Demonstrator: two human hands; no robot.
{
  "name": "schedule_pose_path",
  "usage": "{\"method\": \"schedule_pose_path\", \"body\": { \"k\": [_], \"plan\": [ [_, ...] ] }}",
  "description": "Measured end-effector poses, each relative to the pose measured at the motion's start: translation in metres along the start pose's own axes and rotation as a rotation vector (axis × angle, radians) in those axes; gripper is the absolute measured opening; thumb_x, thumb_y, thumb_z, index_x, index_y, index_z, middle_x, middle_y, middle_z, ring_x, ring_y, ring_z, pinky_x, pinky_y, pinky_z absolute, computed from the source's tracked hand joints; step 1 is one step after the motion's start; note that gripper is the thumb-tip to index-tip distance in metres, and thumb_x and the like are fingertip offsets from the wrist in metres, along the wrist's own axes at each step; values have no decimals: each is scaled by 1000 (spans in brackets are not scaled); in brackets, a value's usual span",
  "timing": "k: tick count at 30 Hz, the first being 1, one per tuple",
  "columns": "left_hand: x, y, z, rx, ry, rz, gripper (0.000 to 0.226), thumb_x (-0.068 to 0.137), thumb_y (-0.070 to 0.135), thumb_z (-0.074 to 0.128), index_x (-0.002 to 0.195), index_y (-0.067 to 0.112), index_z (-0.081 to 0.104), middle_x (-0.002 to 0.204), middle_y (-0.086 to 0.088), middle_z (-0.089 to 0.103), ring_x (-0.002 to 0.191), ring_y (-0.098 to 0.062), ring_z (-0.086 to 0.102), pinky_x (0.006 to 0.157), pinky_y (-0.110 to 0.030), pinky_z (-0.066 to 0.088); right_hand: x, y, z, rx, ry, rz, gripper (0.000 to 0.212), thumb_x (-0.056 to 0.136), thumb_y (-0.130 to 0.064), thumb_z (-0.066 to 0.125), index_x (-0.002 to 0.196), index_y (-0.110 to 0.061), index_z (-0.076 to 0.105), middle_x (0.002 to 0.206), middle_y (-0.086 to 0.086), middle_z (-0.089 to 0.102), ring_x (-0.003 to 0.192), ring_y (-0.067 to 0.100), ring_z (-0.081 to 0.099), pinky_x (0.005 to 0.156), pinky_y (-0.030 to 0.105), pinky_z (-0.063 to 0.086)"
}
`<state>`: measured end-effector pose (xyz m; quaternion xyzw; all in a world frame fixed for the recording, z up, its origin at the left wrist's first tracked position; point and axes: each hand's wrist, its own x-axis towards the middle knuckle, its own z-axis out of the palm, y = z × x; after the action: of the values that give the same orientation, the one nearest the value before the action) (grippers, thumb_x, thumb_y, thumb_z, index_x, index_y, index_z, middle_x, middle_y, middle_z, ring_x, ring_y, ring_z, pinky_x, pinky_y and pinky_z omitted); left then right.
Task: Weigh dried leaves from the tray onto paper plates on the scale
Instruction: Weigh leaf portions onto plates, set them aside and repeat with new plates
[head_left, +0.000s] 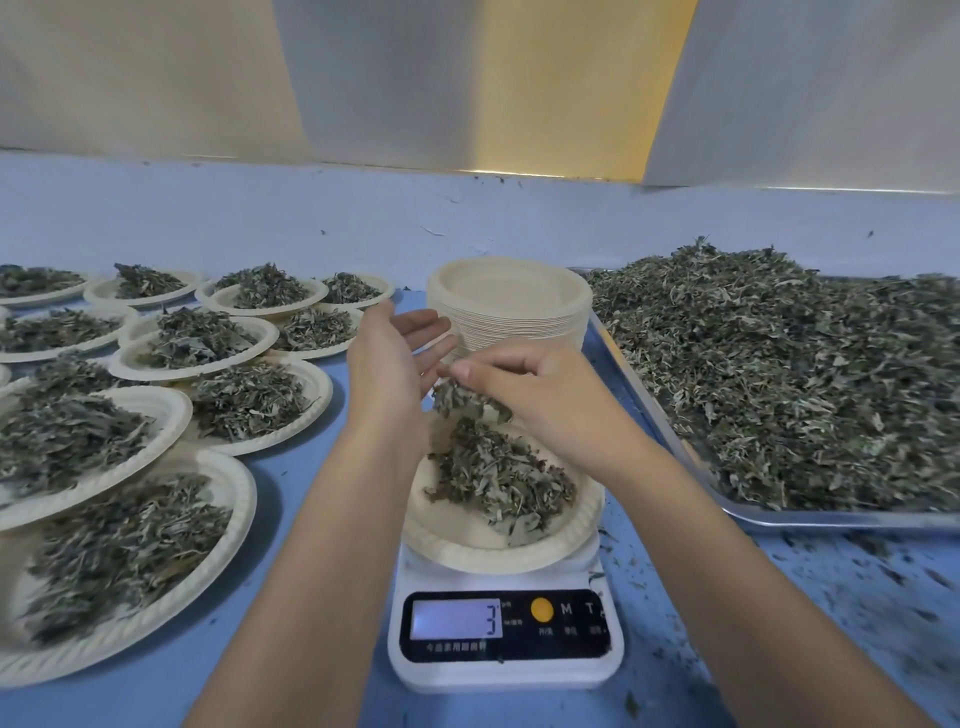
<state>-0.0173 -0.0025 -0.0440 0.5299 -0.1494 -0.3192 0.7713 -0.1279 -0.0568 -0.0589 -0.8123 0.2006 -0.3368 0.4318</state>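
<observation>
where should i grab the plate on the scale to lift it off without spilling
Take the plate by its near-left rim, coming from the left. That stretch is bare and overhangs the scale, so the left hand can likely slide its fingers under, thumb on top. The leaves heap toward the far right, so keep it level.

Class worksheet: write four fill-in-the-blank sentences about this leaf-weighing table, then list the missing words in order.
The right hand pinches dried ____ above the plate on the scale.
The left hand is ____ and holds nothing.
The stack of empty plates stands ____ the scale.
The tray lies to the scale's ____.
Missing words: leaves; open; behind; right.
</observation>
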Motion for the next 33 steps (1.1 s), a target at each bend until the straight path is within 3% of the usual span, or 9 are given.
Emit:
{"method": "schedule_pose_path", "body": {
  "k": [2, 5, 8, 13, 17, 21, 25, 29, 33],
  "plan": [
    [-1, -1, -1, 14, -4, 1, 40, 101, 32, 29, 87, 13, 62, 95, -2, 72, 72, -11, 67, 60, -20, 46, 1, -1, -1, 82, 57, -25, 11, 88, -24, 66, 86, -29, 75, 90, 2, 74, 90, 20, 67, 83, 34, 53],
    [-2, -1, -1, 30, -16, -3, 39, 100, 31, 31, 86, 15, 63, 93, 1, 72, 68, -6, 60, 71, -22, 48, 2, -1, -3, 198, 144, -36, 16, 88, -22, 65, 79, -32, 74, 82, -7, 74, 68, -2, 62, 67, 13, 48],
    [-3, 0, 1, -18, -59, -28, 35, 99, 27, 33, 89, 13, 63, 94, -1, 72, 65, -8, 55, 70, -22, 48, 2, 1, -3, 217, 192, -22, 21, 89, -24, 65, 73, -35, 73, 86, 10, 72, 65, 6, 53, 65, 22, 46],
    [-6, 0, 7, -101, -153, -101, 34, 97, 23, 33, 93, 7, 63, 91, -8, 69, 75, -17, 49, 71, -27, 45, 2, -1, -1, 207, 204, -34, 18, 89, -21, 64, 79, -32, 73, 76, -16, 72, 67, -4, 58, 69, 17, 48],
    [-7, -2, 11, -159, -211, -161, 34, 98, 22, 34, 89, 4, 62, 95, -12, 56, 82, -23, 52, 76, -32, 51, 2, -2, -1, 202, 222, -63, 17, 91, -19, 62, 82, -28, 74, 76, -13, 72, 70, -1, 60, 70, 17, 49],
    [-10, -2, 13, -175, -312, -218, 28, 98, 22, 35, 95, 6, 58, 95, -13, 60, 86, -27, 58, 79, -37, 52, 2, -2, -1, 154, 278, -81, 14, 90, -22, 63, 83, -29, 72, 85, -7, 73, 82, 3, 65, 80, 24, 51],
    [-11, -4, 14, -117, -397, -249, 31, 98, 25, 34, 88, 8, 58, 67, -8, 68, 62, -22, 66, 63, -31, 57, 3, 4, 0, -42, 315, -93, 10, 89, -26, 64, 89, -28, 75, 93, -8, 70, 99, 15, 60, 89, 34, 47],
    [-11, -5, 16, -129, -381, -265, 24, 99, 22, 36, 94, 7, 54, 56, -8, 65, 45, -18, 63, 43, -26, 53, 3, 9, 1, -310, 365, -143, 13, 89, -30, 64, 94, -26, 75, 97, -9, 62, 106, 11, 41, 88, 9, 30],
    [-8, -7, 16, -189, -353, -265, 22, 100, 15, 36, 92, 2, 52, 56, -11, 63, 44, -18, 62, 44, -26, 54, 3, 12, 2, -407, 333, -157, 17, 90, -31, 62, 102, -27, 74, 114, -9, 58, 110, 7, 28, 89, 2, 20]
  ]
}}
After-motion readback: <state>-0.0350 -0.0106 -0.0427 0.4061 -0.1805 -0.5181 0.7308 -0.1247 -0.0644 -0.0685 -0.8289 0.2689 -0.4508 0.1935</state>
